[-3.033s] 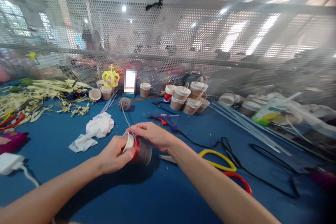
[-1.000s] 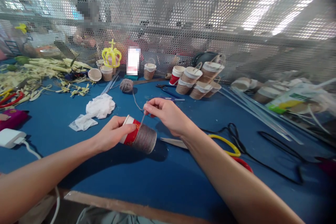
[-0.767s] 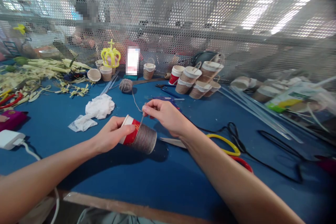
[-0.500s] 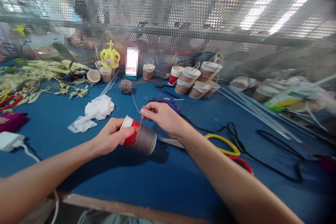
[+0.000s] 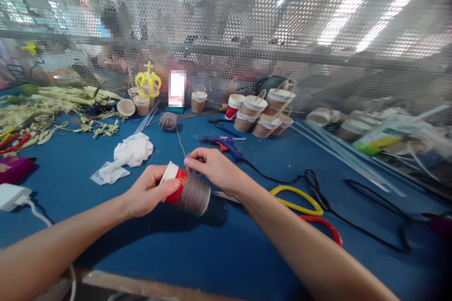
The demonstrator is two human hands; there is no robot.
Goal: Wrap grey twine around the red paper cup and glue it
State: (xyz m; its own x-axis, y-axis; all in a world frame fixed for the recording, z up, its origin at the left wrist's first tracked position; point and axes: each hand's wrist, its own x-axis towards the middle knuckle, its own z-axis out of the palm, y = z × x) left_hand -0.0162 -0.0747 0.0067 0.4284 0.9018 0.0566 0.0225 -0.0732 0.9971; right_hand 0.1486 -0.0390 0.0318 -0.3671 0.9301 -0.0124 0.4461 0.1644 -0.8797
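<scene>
My left hand (image 5: 146, 193) grips a red paper cup (image 5: 176, 183) on its side over the blue table (image 5: 176, 249); most of the cup is wound in grey-brown twine (image 5: 194, 194). My right hand (image 5: 212, 169) pinches the loose twine strand right at the cup's wound edge. That strand runs back to a small twine ball (image 5: 168, 121) near the mesh wall.
A blue glue gun (image 5: 226, 142) lies just behind my right hand, its black cord trailing right. Yellow and red scissors (image 5: 300, 207) lie to the right. Wrapped cups (image 5: 261, 120) stand at the back; a white cloth (image 5: 132, 150), leaf strips (image 5: 52, 108), a white charger (image 5: 10, 196) lie left.
My right hand has come down and left with the strand, from above the cup onto its wound edge. The left hand keeps its hold on the cup.
</scene>
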